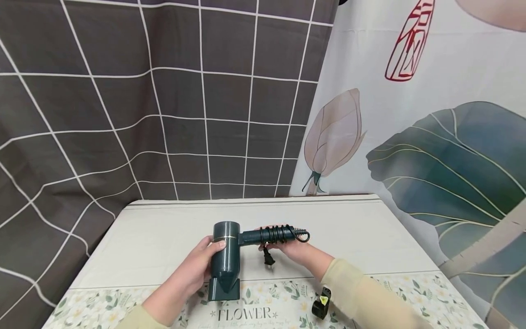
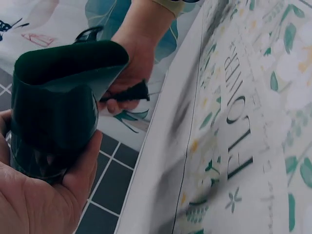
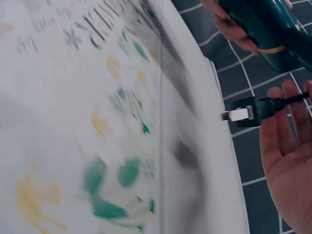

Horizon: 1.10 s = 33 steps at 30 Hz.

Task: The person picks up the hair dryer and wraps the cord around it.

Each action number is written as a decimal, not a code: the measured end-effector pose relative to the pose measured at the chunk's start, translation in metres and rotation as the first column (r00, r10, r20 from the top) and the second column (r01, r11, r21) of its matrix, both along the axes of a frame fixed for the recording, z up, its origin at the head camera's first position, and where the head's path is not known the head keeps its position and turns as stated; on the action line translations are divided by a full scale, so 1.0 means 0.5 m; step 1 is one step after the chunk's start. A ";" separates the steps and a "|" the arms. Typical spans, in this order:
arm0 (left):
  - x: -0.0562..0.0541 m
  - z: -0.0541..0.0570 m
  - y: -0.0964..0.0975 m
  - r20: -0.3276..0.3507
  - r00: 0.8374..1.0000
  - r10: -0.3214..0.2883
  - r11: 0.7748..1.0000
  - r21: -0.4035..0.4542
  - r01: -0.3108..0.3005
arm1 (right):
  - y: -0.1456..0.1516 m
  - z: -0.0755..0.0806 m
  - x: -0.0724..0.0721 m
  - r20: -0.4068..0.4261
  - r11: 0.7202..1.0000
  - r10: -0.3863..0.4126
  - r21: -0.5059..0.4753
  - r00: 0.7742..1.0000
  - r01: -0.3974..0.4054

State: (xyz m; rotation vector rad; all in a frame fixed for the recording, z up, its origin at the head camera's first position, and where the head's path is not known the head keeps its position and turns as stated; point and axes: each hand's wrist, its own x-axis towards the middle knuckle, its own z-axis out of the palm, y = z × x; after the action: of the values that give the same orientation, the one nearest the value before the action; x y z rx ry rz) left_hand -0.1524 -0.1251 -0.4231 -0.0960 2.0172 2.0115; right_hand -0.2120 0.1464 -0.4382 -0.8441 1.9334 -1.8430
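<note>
A dark green hair dryer (image 1: 228, 256) is held above the table, its barrel upright and its flat nozzle (image 1: 218, 291) pointing down toward me. My left hand (image 1: 200, 261) grips the barrel from the left, thumb across the front. The handle extends right, with a black cord (image 1: 277, 234) wound round it in several turns. My right hand (image 1: 295, 251) holds the cord-wrapped handle from below and behind; part of its fingers is hidden there. From the handle dangles a black plug (image 1: 269, 257), seen beside the right fingers in the right wrist view (image 3: 256, 111).
A white table cover (image 1: 172, 228) with a floral, lettered front band lies below. Behind hang a dark grid-patterned curtain (image 1: 226, 96) and, on the right, a white curtain (image 1: 370, 55) with leaf prints. A black strap device (image 1: 321, 304) is at my right wrist.
</note>
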 end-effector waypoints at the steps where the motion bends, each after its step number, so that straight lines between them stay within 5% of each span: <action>1: -0.001 0.000 0.002 -0.004 1.000 0.004 1.000 0.000 -0.004 | -0.004 -0.004 0.002 0.024 0.999 -0.033 0.014 0.999 0.032; 9: -0.006 0.004 0.016 -0.018 0.999 0.038 0.999 -0.014 -0.038 | -0.046 -0.026 0.020 0.148 0.966 -0.258 0.041 0.955 0.255; 14: -0.009 0.001 0.019 -0.016 0.999 0.050 0.998 -0.025 -0.050 | -0.058 -0.021 0.039 0.190 0.956 -0.295 0.066 0.937 0.287; 23: -0.016 -0.006 0.020 -0.007 0.996 0.087 0.995 -0.046 -0.087 | -0.074 0.004 0.073 0.142 0.910 -0.381 0.233 0.914 0.343; 33: -0.030 -0.007 0.029 -0.017 0.995 0.102 0.990 -0.093 -0.103 | -0.074 0.003 0.076 0.272 0.938 -0.340 0.166 0.900 0.304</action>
State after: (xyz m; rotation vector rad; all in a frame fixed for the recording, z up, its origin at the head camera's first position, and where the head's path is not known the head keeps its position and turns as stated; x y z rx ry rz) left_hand -0.1673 -0.1107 -0.4267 -0.2115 2.1546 1.9811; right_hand -0.1738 0.1093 -0.4366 -0.1949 2.0495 -1.8763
